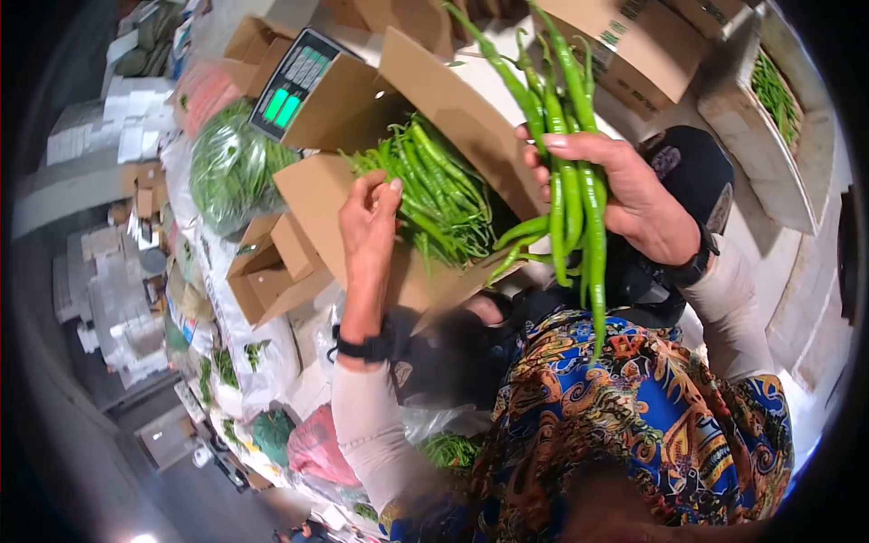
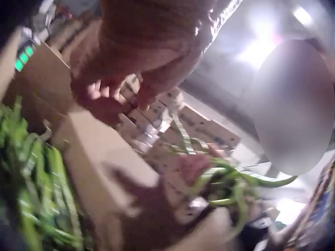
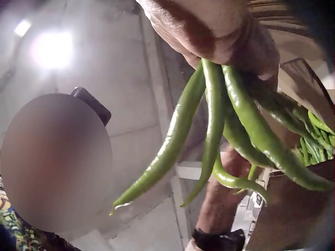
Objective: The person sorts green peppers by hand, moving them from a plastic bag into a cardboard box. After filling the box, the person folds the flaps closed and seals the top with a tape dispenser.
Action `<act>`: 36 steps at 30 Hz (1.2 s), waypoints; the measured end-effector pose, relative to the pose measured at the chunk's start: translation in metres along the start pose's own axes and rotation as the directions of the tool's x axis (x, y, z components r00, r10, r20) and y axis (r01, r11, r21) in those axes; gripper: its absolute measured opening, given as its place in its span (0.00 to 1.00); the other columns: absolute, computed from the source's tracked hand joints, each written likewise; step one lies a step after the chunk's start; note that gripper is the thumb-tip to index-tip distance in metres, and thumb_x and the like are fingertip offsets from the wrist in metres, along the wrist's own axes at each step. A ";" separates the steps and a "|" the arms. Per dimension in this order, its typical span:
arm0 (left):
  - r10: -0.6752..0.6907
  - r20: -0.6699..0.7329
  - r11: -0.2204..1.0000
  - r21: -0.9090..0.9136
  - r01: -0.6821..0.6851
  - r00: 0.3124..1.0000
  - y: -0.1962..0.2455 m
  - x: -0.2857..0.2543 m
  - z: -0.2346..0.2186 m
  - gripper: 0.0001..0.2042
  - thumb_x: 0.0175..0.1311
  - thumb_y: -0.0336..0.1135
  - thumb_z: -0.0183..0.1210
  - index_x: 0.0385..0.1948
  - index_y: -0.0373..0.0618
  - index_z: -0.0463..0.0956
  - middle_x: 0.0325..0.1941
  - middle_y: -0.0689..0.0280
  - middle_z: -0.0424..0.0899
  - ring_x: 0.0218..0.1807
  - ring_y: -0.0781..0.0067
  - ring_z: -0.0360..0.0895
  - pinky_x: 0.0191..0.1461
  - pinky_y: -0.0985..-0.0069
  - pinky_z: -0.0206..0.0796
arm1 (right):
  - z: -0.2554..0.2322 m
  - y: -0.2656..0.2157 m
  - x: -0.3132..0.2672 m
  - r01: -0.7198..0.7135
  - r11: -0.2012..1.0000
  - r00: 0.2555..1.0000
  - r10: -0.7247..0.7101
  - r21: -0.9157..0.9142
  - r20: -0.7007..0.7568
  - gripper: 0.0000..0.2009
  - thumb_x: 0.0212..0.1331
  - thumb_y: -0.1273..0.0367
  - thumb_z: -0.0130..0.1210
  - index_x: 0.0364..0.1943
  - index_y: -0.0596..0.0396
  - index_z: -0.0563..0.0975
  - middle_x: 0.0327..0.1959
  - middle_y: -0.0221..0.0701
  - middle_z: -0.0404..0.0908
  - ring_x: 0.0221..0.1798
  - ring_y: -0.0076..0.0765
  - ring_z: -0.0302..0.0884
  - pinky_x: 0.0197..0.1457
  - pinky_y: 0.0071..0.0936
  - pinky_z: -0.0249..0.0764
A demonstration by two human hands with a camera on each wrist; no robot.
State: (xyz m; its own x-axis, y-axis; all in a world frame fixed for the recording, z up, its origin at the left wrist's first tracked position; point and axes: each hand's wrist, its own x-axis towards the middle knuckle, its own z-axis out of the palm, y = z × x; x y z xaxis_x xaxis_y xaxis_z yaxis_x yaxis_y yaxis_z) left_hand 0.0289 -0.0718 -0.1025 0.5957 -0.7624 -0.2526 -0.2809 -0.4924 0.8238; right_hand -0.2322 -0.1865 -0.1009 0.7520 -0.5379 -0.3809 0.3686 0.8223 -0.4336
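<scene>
My right hand (image 1: 625,185) grips a bunch of long green chili peppers (image 1: 570,195), raised to the right of the open cardboard box (image 1: 317,195). The thumb lies across the front of the bunch. In the right wrist view the peppers (image 3: 261,136) hang below the hand, their tips spread apart. My left hand (image 1: 369,222) hovers at the near left side of the box with loosely bent fingers; nothing shows between them. More chili peppers (image 1: 434,185) lie heaped inside the box, close to the left fingertips. From the left wrist, the heap (image 2: 42,188) appears beside the box wall.
A scale with a lit green display (image 1: 288,100) stands behind the box. To the left are a clear bag of green vegetables (image 1: 235,167) and a smaller open carton (image 1: 272,271). A white foam box (image 1: 738,100) with green produce stands at right, near a closed carton (image 1: 634,45).
</scene>
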 end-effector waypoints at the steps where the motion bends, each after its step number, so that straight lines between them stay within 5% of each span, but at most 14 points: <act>1: -0.001 0.020 1.000 -0.004 0.001 1.000 0.022 -0.012 0.004 0.18 0.61 0.43 0.60 0.46 0.39 0.75 0.36 0.65 0.81 0.33 0.79 0.75 0.32 0.84 0.64 | 0.001 0.001 0.000 0.024 0.999 0.999 -0.025 -0.026 -0.025 0.15 0.55 0.68 0.61 0.45 0.61 0.76 0.36 0.32 0.81 0.35 0.24 0.78 0.37 0.21 0.78; 4: 0.104 0.309 0.994 -0.015 -0.104 0.946 0.090 -0.051 0.026 0.16 0.61 0.39 0.58 0.47 0.40 0.74 0.37 0.66 0.79 0.34 0.81 0.74 0.34 0.84 0.63 | 0.002 0.006 0.004 0.075 0.991 0.995 -0.081 -0.109 -0.051 0.14 0.56 0.66 0.62 0.42 0.59 0.77 0.35 0.31 0.81 0.36 0.23 0.77 0.38 0.20 0.76; 6: 0.134 0.460 0.986 -0.148 -0.073 0.878 0.103 -0.063 0.050 0.16 0.56 0.31 0.63 0.46 0.39 0.72 0.32 0.69 0.77 0.31 0.85 0.70 0.36 0.84 0.65 | -0.004 0.009 0.007 0.057 0.989 0.998 -0.060 -0.136 -0.015 0.18 0.59 0.66 0.58 0.51 0.58 0.72 0.40 0.29 0.79 0.42 0.24 0.76 0.48 0.23 0.74; 9: 0.185 0.491 0.981 -0.045 -0.187 0.851 0.105 -0.060 0.073 0.17 0.55 0.32 0.64 0.44 0.38 0.72 0.29 0.72 0.73 0.29 0.87 0.68 0.34 0.85 0.64 | 0.006 0.011 0.004 0.129 0.987 0.991 -0.125 -0.091 0.045 0.14 0.57 0.64 0.61 0.42 0.59 0.77 0.35 0.29 0.79 0.36 0.22 0.77 0.39 0.19 0.74; 12: 0.204 0.527 0.968 0.017 -0.250 0.825 0.102 -0.056 0.075 0.16 0.56 0.32 0.64 0.45 0.38 0.73 0.27 0.74 0.72 0.29 0.87 0.68 0.34 0.85 0.65 | -0.002 0.008 0.003 0.102 0.979 0.987 -0.077 -0.176 0.142 0.14 0.58 0.65 0.59 0.44 0.59 0.75 0.36 0.29 0.79 0.37 0.22 0.77 0.39 0.20 0.75; 14: 0.108 0.628 0.914 -0.368 0.172 0.770 0.085 -0.050 0.077 0.16 0.56 0.31 0.64 0.46 0.39 0.74 0.29 0.76 0.75 0.30 0.87 0.69 0.36 0.84 0.65 | -0.005 0.005 0.000 0.071 0.976 0.992 -0.047 -0.207 0.120 0.16 0.57 0.67 0.58 0.48 0.58 0.74 0.39 0.30 0.79 0.40 0.25 0.77 0.44 0.23 0.75; 15: 0.069 0.653 0.914 -0.344 0.214 0.755 0.085 -0.048 0.071 0.16 0.58 0.32 0.62 0.47 0.40 0.74 0.33 0.75 0.77 0.30 0.87 0.70 0.35 0.86 0.62 | -0.005 0.004 -0.001 0.038 0.971 0.995 -0.016 -0.237 0.095 0.18 0.57 0.69 0.58 0.51 0.58 0.72 0.42 0.31 0.79 0.43 0.28 0.78 0.50 0.27 0.75; 19: 0.042 0.570 0.916 -0.349 0.196 0.820 0.090 -0.050 0.050 0.16 0.59 0.36 0.59 0.47 0.38 0.75 0.35 0.72 0.79 0.30 0.87 0.68 0.32 0.88 0.55 | -0.006 0.006 0.002 0.031 0.984 0.998 -0.022 -0.175 0.051 0.14 0.56 0.71 0.57 0.47 0.60 0.75 0.41 0.32 0.81 0.42 0.26 0.78 0.50 0.25 0.75; 22: 0.023 0.505 0.919 -0.350 0.180 0.863 0.081 -0.045 0.031 0.16 0.60 0.36 0.57 0.46 0.38 0.75 0.35 0.70 0.79 0.32 0.85 0.70 0.34 0.86 0.58 | -0.010 0.002 0.003 0.041 0.984 0.997 -0.051 -0.172 -0.052 0.15 0.56 0.70 0.56 0.44 0.67 0.76 0.36 0.35 0.80 0.36 0.26 0.78 0.39 0.24 0.78; 26: 0.058 0.440 0.867 -0.468 0.174 0.896 0.062 -0.037 0.009 0.17 0.61 0.36 0.54 0.49 0.36 0.73 0.37 0.65 0.80 0.35 0.81 0.72 0.37 0.84 0.61 | -0.008 -0.004 0.001 0.080 0.996 0.996 -0.081 -0.031 -0.033 0.12 0.55 0.72 0.57 0.42 0.65 0.76 0.38 0.34 0.81 0.36 0.25 0.77 0.43 0.24 0.77; 31: 0.063 0.485 0.849 -0.486 0.209 0.872 0.053 -0.046 0.006 0.17 0.60 0.35 0.53 0.49 0.36 0.72 0.38 0.64 0.80 0.38 0.79 0.73 0.39 0.83 0.62 | -0.009 -0.002 0.003 0.163 0.987 0.987 -0.163 -0.002 0.003 0.20 0.57 0.71 0.56 0.53 0.66 0.70 0.41 0.35 0.80 0.39 0.25 0.77 0.47 0.24 0.76; 36: 0.012 0.527 0.948 -0.275 0.157 0.850 0.067 -0.062 0.021 0.16 0.60 0.34 0.53 0.48 0.37 0.73 0.39 0.65 0.80 0.39 0.80 0.72 0.42 0.81 0.62 | -0.010 -0.002 0.003 0.263 0.964 0.965 -0.263 -0.044 -0.004 0.21 0.58 0.71 0.55 0.55 0.67 0.68 0.41 0.35 0.79 0.40 0.26 0.77 0.49 0.25 0.76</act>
State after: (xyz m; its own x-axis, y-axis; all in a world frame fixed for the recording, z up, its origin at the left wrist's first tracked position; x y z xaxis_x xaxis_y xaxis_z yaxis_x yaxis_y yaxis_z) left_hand -0.0429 -0.0661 -0.0425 0.1061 -0.8750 -0.4723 0.0343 -0.4715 0.8812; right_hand -0.2356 -0.1919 -0.1092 0.6260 -0.7363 -0.2567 0.5287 0.6428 -0.5544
